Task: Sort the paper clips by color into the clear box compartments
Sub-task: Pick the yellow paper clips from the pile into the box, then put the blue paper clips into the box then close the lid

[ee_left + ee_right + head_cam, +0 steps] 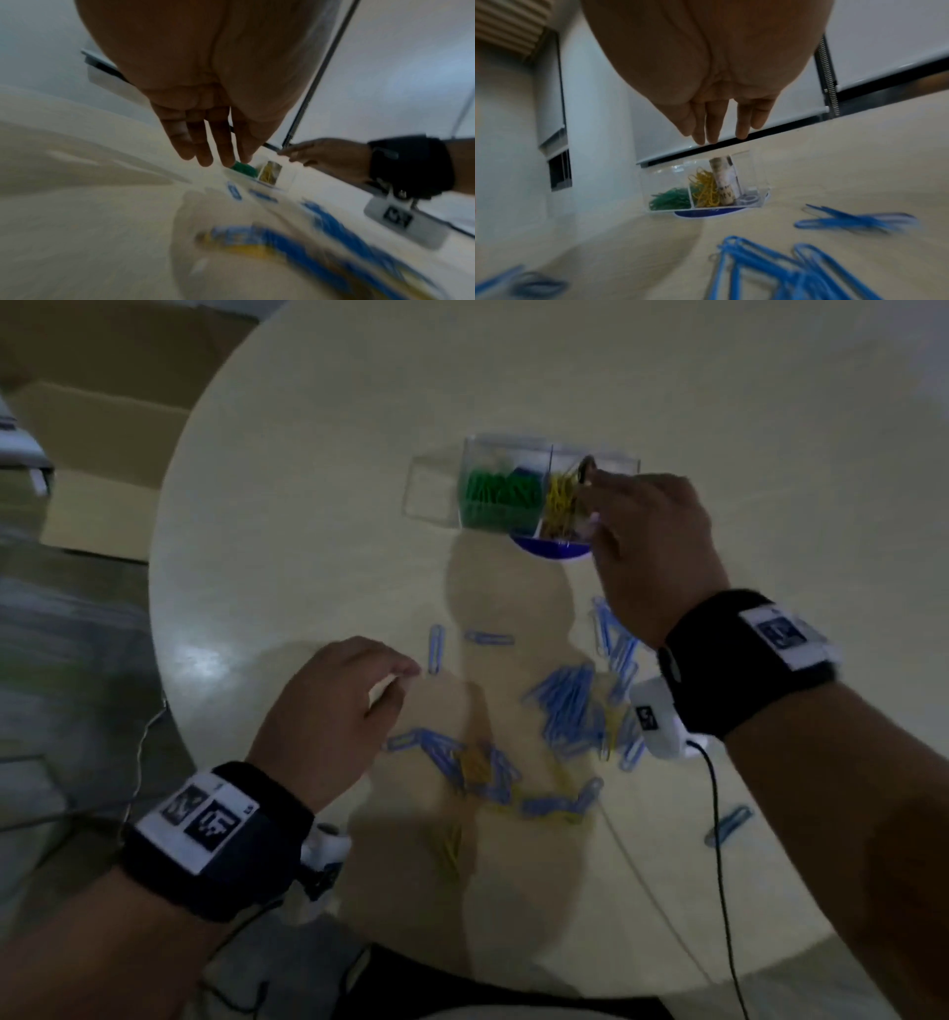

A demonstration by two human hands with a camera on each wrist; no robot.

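Round table (308, 516): right hand (652, 541) over box (544, 492), fingers straight, empty; left hand (334, 711) loosely curled, empty. Risk: sleeve-height wrist sweeping blue clips (570, 706) off near edge.

A round, pale cream tabletop (318, 516) with a glossy sheen fills the dim scene, standing on a grey floor (67, 670). To the far left lies an open brown cardboard box (102, 449). Beyond the far edge are white roller blinds (885, 40) over dark-framed windows.
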